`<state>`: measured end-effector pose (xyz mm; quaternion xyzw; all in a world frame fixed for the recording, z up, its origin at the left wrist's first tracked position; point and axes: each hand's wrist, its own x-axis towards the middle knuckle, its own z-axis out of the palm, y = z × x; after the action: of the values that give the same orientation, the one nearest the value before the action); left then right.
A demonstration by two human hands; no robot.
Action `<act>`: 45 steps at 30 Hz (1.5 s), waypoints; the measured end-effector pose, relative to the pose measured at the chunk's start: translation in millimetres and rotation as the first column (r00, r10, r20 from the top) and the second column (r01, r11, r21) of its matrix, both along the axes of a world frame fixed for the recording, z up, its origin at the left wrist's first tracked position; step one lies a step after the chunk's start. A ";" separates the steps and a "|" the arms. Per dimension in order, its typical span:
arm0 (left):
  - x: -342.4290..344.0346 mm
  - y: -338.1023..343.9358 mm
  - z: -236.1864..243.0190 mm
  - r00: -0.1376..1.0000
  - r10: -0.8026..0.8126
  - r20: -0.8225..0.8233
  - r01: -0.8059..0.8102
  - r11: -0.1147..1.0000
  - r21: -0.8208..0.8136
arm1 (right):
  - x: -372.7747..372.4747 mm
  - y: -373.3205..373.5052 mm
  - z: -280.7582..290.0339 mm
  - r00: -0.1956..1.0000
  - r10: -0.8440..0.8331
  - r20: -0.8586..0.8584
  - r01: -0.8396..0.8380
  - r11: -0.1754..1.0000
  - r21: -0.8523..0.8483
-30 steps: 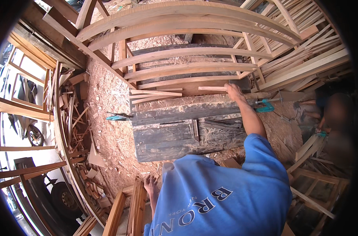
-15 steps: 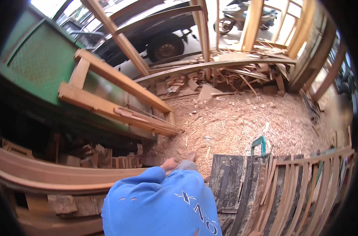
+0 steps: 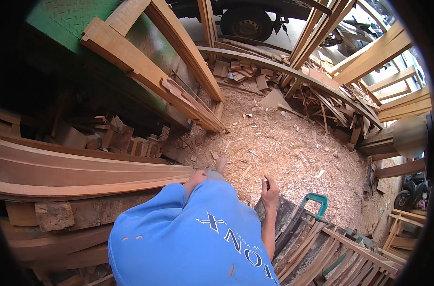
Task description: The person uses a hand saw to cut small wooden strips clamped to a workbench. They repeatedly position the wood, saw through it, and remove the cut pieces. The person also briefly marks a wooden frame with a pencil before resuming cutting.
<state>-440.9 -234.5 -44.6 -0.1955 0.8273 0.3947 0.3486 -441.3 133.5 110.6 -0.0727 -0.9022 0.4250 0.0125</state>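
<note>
My left hand [image 3: 196, 178] rests by my grey-clad knee [image 3: 215, 176], at the end of a long curved wooden plank [image 3: 98, 175]. Its fingers are too small and partly hidden to read. My right hand [image 3: 270, 191] is raised over the near edge of a dark slatted bench [image 3: 287, 209], its fingers pinched together. A small dark bit shows at the fingertips, too small to name. Just right of that hand, a teal C-clamp [image 3: 317, 202] is fixed at the bench's edge. Thin wooden strips [image 3: 331, 257] lie across the bench.
Wood shavings [image 3: 293, 152] cover the floor ahead. A wooden frame [image 3: 150, 71] leans against a green metal panel [image 3: 64, 24] at left. Scrap wood [image 3: 255, 71] is heaped at the back behind a curved rail [image 3: 269, 59]. A bare foot [image 3: 221, 163] stands by the shavings.
The view has turned to the right, so the frame and clamp sit elsewhere in it. My right hand has come into view above the bench. My left hand stays by the knee.
</note>
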 end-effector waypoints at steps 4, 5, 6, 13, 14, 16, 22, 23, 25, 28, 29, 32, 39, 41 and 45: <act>-21.9 -30.0 -27.7 0.978 0.198 -0.069 -0.197 0.980 0.020 | -108.7 -46.7 12.3 0.719 0.339 0.606 -0.499 0.859 0.112; -31.3 -35.3 -36.8 0.963 0.262 -0.068 -0.259 0.965 0.048 | -129.1 -58.0 33.7 0.697 0.405 0.592 -0.547 0.834 0.072; -36.5 -38.9 -44.8 0.951 0.308 -0.032 -0.306 0.950 0.056 | -150.1 -68.1 64.5 0.711 0.525 0.468 -0.509 0.843 -0.172; -96.8 -74.5 -40.4 0.856 0.510 -0.079 -0.514 0.856 -0.049 | -226.7 -110.3 373.8 -0.191 0.558 -0.808 -0.973 0.000 0.231; -101.8 -75.8 -33.1 0.853 0.516 -0.078 -0.520 0.853 -0.043 | -232.1 -118.3 399.2 -0.382 0.560 -0.736 -0.920 -0.150 0.363; -107.9 -77.1 -20.0 0.816 0.575 -0.055 -0.576 0.817 -0.015 | -244.9 -137.2 418.5 -0.536 0.617 -0.576 -0.834 -0.283 0.473; -78.9 -51.3 -38.9 0.717 0.697 -0.004 -0.696 0.717 -0.034 | -277.3 -148.1 426.3 -0.623 0.672 -0.399 -0.760 -0.399 0.513; -68.4 -43.2 -49.6 0.725 0.688 0.042 -0.686 0.726 -0.050 | -281.1 -141.2 427.3 -0.616 0.681 -0.396 -0.764 -0.396 0.509; -41.4 -24.6 -71.2 0.721 0.692 -0.042 -0.693 0.720 -0.027 | -288.0 -120.9 428.8 -0.593 0.706 -0.388 -0.777 -0.374 0.507; -5.2 12.2 -84.5 0.749 0.662 -0.033 -0.662 0.749 0.009 | -297.1 -84.3 422.5 -0.537 0.738 -0.408 -0.807 -0.309 0.503; 1.1 24.5 -81.5 0.788 0.616 0.015 -0.614 0.787 -0.061 | -303.5 -71.3 421.5 -0.505 0.746 -0.434 -0.826 -0.271 0.495; -15.7 66.0 -62.0 0.898 0.427 0.105 -0.410 0.900 -0.148 | -312.6 -33.2 407.8 -0.422 0.724 -0.545 -0.868 -0.150 0.473; -209.2 148.6 -18.9 0.992 -0.126 -0.001 0.123 0.973 -0.194 | -319.0 57.3 387.5 -0.238 0.618 -0.750 -0.911 0.126 0.393; -275.1 170.0 -12.8 0.985 -0.141 -0.100 0.120 0.973 -0.195 | -324.2 79.8 384.5 -0.222 0.572 -0.790 -0.929 0.121 0.349; -377.7 195.2 -13.0 0.942 0.327 -0.082 -0.318 0.942 0.104 | -336.7 130.7 373.5 -0.199 0.459 -0.866 -0.974 0.002 0.225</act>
<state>-818.6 -39.3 -57.5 -0.2931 0.7816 0.4922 0.2468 -778.0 264.1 484.1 0.7185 -0.4195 0.5448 0.1048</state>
